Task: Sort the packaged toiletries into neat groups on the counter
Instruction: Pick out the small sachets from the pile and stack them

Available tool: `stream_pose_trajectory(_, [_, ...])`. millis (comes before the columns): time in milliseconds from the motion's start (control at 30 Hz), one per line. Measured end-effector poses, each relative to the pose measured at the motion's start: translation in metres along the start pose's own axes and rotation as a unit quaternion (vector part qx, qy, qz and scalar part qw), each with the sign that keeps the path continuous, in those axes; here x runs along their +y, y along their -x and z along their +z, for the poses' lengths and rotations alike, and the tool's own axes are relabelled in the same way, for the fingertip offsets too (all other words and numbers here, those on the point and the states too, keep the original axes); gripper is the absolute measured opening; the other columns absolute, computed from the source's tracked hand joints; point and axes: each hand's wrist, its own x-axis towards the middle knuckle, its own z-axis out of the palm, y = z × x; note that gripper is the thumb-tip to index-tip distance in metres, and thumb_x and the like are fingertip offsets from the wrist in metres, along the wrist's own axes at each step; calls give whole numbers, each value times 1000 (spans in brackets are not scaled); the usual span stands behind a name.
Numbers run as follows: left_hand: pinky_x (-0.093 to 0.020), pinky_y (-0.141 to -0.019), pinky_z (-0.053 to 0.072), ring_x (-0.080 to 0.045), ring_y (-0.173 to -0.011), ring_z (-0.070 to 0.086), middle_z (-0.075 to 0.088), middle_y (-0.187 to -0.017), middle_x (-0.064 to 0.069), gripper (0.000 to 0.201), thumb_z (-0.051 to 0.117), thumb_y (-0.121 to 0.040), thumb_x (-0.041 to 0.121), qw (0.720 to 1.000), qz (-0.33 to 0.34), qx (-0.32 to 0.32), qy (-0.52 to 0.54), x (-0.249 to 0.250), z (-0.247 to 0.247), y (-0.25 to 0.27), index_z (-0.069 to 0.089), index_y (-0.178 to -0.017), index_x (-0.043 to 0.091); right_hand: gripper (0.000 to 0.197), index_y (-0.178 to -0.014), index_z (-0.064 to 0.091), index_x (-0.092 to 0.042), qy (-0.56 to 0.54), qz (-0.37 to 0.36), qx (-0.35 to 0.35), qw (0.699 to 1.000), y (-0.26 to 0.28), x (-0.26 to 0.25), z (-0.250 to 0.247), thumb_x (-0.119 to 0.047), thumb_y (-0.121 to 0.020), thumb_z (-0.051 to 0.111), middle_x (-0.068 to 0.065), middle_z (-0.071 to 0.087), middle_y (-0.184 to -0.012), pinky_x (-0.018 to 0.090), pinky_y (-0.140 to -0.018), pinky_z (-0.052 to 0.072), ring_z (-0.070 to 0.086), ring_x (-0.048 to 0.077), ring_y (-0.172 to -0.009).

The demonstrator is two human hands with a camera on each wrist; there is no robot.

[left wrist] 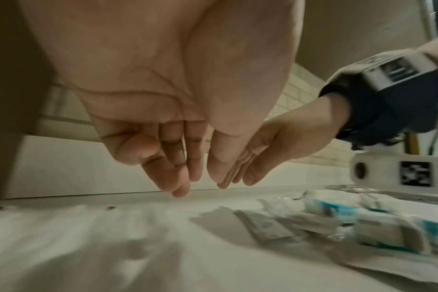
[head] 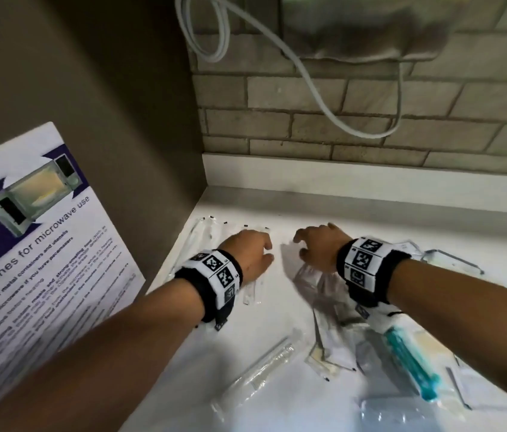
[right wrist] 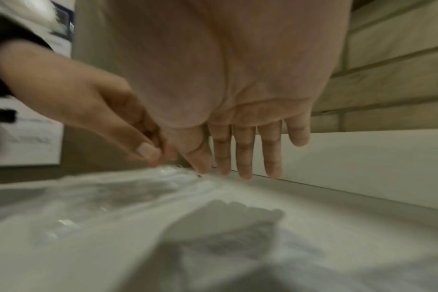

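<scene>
From the head view, we have both hands out over the white counter (head: pixel 277 322), near its back corner. Our left hand (head: pixel 247 255) sits palm down on a row of clear packets (head: pixel 211 232) lined up along the back left, fingers relaxed on the wrap, gripping nothing. Our right hand (head: pixel 320 243) hovers just beside it, fingers loosely bent and holding nothing. Under our right wrist lies a loose heap of clear packets (head: pixel 327 294), with a teal toothbrush packet (head: pixel 411 366) nearer us on the right and a long clear tube packet (head: pixel 258 372) lying apart at centre. A microwave poster (head: pixel 27 244) leans at the left, and a white cable (head: pixel 308 79) hangs down the brick wall (head: pixel 370 126). Now the left wrist view: our left hand (left wrist: pixel 163 118) points its fingers down with the tips close to the counter, nothing between them; whether they touch is unclear. The right hand (left wrist: pixel 263 150) comes in alongside, and blue-and-white packets (left wrist: pixel 363 221) lie to the right. Over to the right wrist view: our right hand (right wrist: pixel 238 98) hangs with fingers straight and spread, empty, while the left hand's fingertips (right wrist: pixel 148 152) press down on the shiny wrap (right wrist: pixel 173 173) of a packet.
</scene>
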Motion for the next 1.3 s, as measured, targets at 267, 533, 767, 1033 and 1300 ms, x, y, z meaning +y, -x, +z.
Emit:
stream_pose_trajectory(267, [-38,-83,49,-32,-108,56,49,-122,-14,59,55,-89,54,988,6,-114,-107,77,47,-20,56,-122,5,65,-147,29,-33,101,32,-73,992,6,93,4,-3,-91,44,-5,49,-144,49,-120,2,40,18,-137])
stream_pose_trajectory(533, [-33,-84,47,-30,-112,57,51,-125,-12,55,73,-80,36,987,-72,-121,-75,99,49,-31,51,-122,7,42,-139,43,-35,112,-2,-52,992,-1,117,9,-29,-98,45,-2,48,-137,50,-117,15,42,23,-134])
stream_pose_trajectory(767, [-30,-73,49,-29,-101,65,66,-112,-13,42,77,-76,16,978,-119,-169,-1,107,43,-41,58,-112,3,34,-101,60,-44,172,13,-109,979,-14,129,8,-33,-73,76,-10,65,-108,26,-84,45,63,19,-103])
stream_pose_trajectory(1033, [-27,-69,42,-26,-94,60,64,-111,-10,14,53,-89,13,991,-67,-113,-31,115,46,-52,57,-102,10,26,-99,63,-20,-8,23,-57,998,-6,147,11,-27,-78,75,0,65,-102,26,-81,46,62,23,-96])
stream_pose_trajectory(1300, [-20,-75,36,-22,-102,57,60,-127,-8,45,58,-91,14,987,0,34,157,140,24,-58,41,-132,11,30,-108,69,-10,-197,37,61,978,24,198,-20,-24,-82,74,0,60,-91,23,-69,39,52,15,-84])
